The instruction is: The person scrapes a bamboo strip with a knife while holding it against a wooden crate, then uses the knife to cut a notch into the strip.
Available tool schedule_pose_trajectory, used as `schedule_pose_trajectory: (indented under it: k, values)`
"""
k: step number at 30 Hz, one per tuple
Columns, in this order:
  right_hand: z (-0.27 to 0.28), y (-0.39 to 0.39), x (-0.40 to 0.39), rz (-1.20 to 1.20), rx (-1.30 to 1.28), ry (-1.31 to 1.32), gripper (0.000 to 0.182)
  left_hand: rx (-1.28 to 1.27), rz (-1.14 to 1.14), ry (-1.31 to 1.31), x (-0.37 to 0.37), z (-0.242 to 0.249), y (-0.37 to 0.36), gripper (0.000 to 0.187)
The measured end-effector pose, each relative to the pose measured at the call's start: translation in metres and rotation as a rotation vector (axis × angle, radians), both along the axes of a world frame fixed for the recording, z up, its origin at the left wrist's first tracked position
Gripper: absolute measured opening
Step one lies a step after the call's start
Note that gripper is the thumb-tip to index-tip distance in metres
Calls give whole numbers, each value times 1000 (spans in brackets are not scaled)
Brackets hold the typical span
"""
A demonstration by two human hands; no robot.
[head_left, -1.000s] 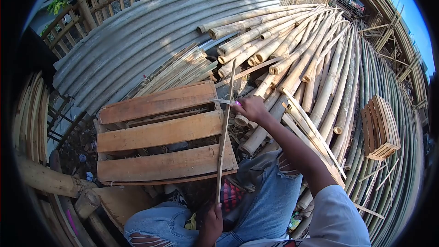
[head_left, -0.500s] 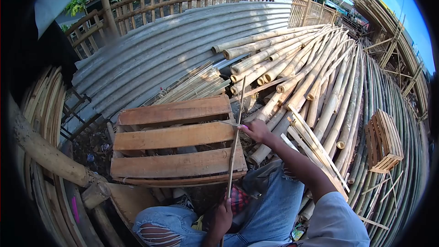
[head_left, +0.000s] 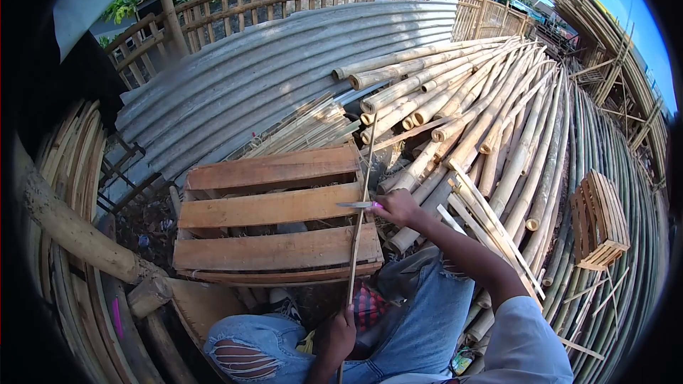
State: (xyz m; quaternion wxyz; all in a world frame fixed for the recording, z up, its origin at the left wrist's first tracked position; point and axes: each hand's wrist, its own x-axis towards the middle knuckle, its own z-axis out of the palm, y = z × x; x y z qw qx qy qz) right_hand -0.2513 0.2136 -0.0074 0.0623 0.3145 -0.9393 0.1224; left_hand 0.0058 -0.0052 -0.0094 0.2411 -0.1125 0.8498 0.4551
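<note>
My right hand [head_left: 398, 208] is closed round the pink handle of a knife [head_left: 348, 205]. Its blade points left and crosses the upper part of a long, thin bamboo strip [head_left: 356, 238]. Low in the view, my left hand [head_left: 341, 333] grips that strip near my lap, and the strip runs up from it, standing almost upright. Behind the strip lies a slatted wooden crate [head_left: 277, 250], with the knife blade above its middle slat. Whether the edge is cutting into the strip cannot be made out.
Thick bamboo poles [head_left: 455, 103] are piled at the centre right, near split pieces [head_left: 494, 224]. A smaller crate [head_left: 599, 220] rests on green poles. Corrugated sheeting [head_left: 284, 64] stands behind. At left are a bamboo post [head_left: 78, 231] and bundled strips [head_left: 71, 149].
The knife and my right hand have come slightly down along the strip, and the blade lies more level. My left hand and the strip's lower end have shifted a little left.
</note>
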Motion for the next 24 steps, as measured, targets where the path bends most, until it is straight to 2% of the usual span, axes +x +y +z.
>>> schedule_pose_trajectory:
  k: [1,2,3,4,7,10,14,15,17,21,22,23,24]
  values:
    - [-2,-3,6,117,70,36,63,-7,3,-5,2,0,-3,51]
    - [2,8,-16,126,66,34,63,-26,-12,83,5,-1,-5,51]
    - [8,35,-49,-106,58,31,64,-37,-25,159,13,-1,-5,51]
    - [1,53,-55,-348,56,10,65,-91,-73,10,6,15,-9,44]
    - [-6,35,-46,-486,64,-9,67,-90,-29,142,-8,1,-9,45]
    - [5,28,-41,-492,-36,-50,66,-79,-43,114,2,-6,-7,47]
    - [-5,20,-34,-477,-150,-66,66,-12,-30,-91,-1,-9,-8,50]
    - [-1,17,-30,-467,-207,-136,66,51,-8,-164,-1,-9,-9,50]
    - [9,15,-26,-446,-361,-275,67,29,-6,-119,2,-24,-9,51]
    - [11,18,-25,-355,-338,-383,65,-28,7,-36,4,-34,-7,53]
    - [11,16,-19,-253,-288,-367,63,-29,6,-38,3,-29,-8,53]
    - [11,12,-13,-150,-238,-350,62,92,23,-137,0,-22,-10,52]
    - [7,10,-10,-152,-239,-351,62,213,41,-235,-2,-16,-11,51]
